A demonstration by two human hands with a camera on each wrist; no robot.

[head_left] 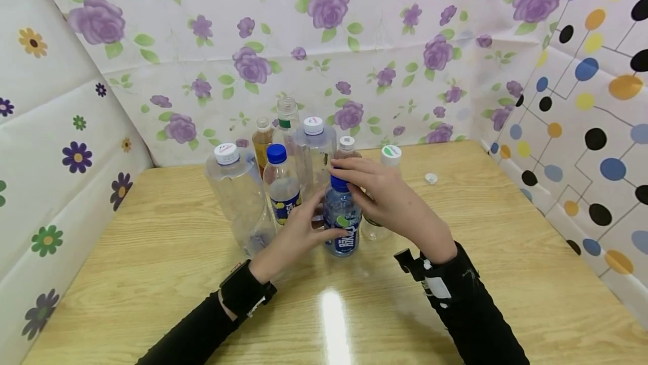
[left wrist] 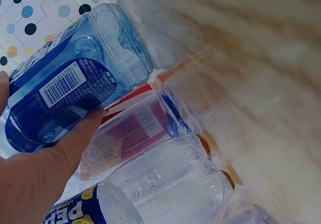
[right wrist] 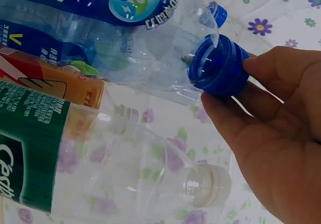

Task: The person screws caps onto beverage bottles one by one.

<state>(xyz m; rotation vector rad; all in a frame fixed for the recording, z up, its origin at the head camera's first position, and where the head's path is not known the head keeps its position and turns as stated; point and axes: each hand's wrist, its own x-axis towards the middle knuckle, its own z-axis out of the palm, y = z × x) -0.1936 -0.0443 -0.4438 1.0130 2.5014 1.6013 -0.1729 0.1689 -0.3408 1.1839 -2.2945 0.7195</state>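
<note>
A clear bottle with a blue label (head_left: 341, 238) stands upright on the table at the front of a group of bottles. My left hand (head_left: 293, 235) grips its body from the left, thumb across the front; the left wrist view shows the fingers around the printed label (left wrist: 62, 83). At the top, my right hand (head_left: 395, 199) pinches the blue screw cap (right wrist: 225, 68) between thumb and fingers. The cap sits at the bottle's neck. Close beside it stand a bottle with a green label (right wrist: 32, 148) and a Pepsi bottle with a blue cap (head_left: 277, 154).
Two large clear bottles with white caps (head_left: 228, 154) stand left and behind. Further back are an amber bottle (head_left: 262, 140) and an uncapped clear bottle (head_left: 287, 109). A loose white cap (head_left: 431, 178) lies on the wooden table (head_left: 486, 275) at right. Patterned sheets hang around the table.
</note>
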